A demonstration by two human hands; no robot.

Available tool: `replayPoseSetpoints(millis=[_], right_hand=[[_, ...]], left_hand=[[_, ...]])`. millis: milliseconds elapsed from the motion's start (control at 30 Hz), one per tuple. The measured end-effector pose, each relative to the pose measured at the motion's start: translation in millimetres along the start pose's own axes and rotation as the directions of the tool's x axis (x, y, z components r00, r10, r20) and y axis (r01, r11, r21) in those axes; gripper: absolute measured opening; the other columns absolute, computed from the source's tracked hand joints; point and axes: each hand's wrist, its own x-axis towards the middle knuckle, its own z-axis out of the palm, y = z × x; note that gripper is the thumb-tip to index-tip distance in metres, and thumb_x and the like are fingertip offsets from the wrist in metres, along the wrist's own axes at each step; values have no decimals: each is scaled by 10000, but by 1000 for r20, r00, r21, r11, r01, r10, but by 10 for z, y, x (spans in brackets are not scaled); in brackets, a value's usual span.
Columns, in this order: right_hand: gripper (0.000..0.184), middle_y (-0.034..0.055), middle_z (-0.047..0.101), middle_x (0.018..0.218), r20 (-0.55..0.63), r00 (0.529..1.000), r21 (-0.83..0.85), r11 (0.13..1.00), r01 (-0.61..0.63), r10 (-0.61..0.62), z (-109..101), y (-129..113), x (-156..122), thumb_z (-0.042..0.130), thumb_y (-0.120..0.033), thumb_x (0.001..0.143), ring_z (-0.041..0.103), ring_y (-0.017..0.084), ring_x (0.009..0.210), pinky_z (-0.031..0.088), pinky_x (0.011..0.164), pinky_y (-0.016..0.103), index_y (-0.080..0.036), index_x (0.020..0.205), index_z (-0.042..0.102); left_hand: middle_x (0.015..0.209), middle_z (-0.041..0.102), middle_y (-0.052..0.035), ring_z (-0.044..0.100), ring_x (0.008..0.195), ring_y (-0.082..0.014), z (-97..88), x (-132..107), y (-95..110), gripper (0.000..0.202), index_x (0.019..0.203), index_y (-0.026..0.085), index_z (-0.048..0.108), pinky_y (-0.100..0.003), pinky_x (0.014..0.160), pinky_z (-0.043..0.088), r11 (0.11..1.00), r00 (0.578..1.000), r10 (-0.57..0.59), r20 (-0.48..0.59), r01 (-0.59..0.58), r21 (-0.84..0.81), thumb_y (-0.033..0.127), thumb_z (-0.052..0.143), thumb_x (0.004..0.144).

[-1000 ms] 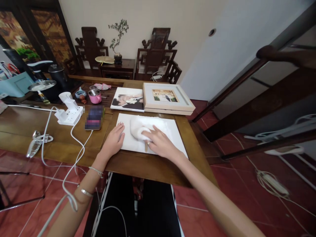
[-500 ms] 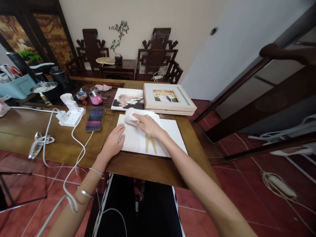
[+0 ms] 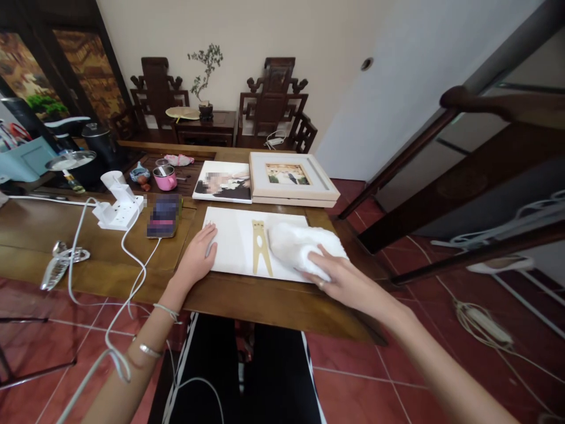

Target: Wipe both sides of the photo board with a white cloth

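Observation:
A flat white board [image 3: 232, 244] lies on the wooden table [image 3: 247, 300] in front of me, with a tan, two-legged bracket [image 3: 256, 250] on its face. My left hand [image 3: 200, 253] rests flat over the board's left edge, fingers stretched out, holding nothing. In my right hand [image 3: 333, 271] is a bunched white cloth [image 3: 304, 241], gripped at the board's right end and partly reaching past its edge. The cloth covers the board's right corner.
Behind the board lie a photo panel [image 3: 223, 182] and pale picture frames [image 3: 293, 197], stacked. To the left are a phone [image 3: 164, 216], a white power strip [image 3: 121, 213] with trailing cables, a pink cup [image 3: 165, 178] and a clear hair claw [image 3: 64, 265].
My right hand has swept the cloth from the board's upper left to its right end, uncovering the tan bracket. My left hand stays on the left edge. The view has shifted slightly.

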Motion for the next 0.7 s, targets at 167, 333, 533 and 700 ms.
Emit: replayPoseSetpoints(millis=[167, 333, 533, 700], right_hand=[[457, 75, 453, 1429, -182, 982, -202, 979, 22, -60, -258, 31, -53, 379, 53, 650, 421, 285, 1316, 468, 986, 460, -233, 953, 565], [541, 77, 351, 1504, -189, 975, -331, 942, 46, -114, -188, 103, 439, 309, 119, 631, 170, 355, 1416, 290, 1033, 697, -190, 963, 606], [725, 66, 422, 1463, 20, 997, -220, 972, 77, -75, 106, 23, 582, 324, 152, 558, 138, 338, 1417, 264, 1044, 700, -229, 1115, 589], [692, 23, 418, 1464, 74, 992, -140, 984, 111, -101, 56, -263, 18, 324, 134, 512, 126, 314, 1416, 238, 1076, 678, -243, 1007, 626]], left_hand=[[1367, 516, -185, 427, 1326, -263, -2, 3, -12, 411, 1250, 57, 555, -458, 1131, 328, 1000, 1000, -2, -5, 2, 3, 212, 400, 902], [1371, 516, -175, 433, 1322, -261, -3, -2, -27, 402, 1251, 84, 555, -480, 1116, 344, 1000, 1000, 9, -7, -9, 14, 221, 402, 905], [1364, 528, -153, 441, 1317, -257, -5, -6, -30, 391, 1245, 111, 560, -475, 1119, 346, 1000, 1000, 10, -12, -10, 1, 216, 412, 899], [1322, 563, -162, 477, 1286, -270, -9, 18, -9, 365, 1185, 107, 593, -475, 1104, 367, 1000, 999, 2, -40, -1, 23, 191, 445, 862]])
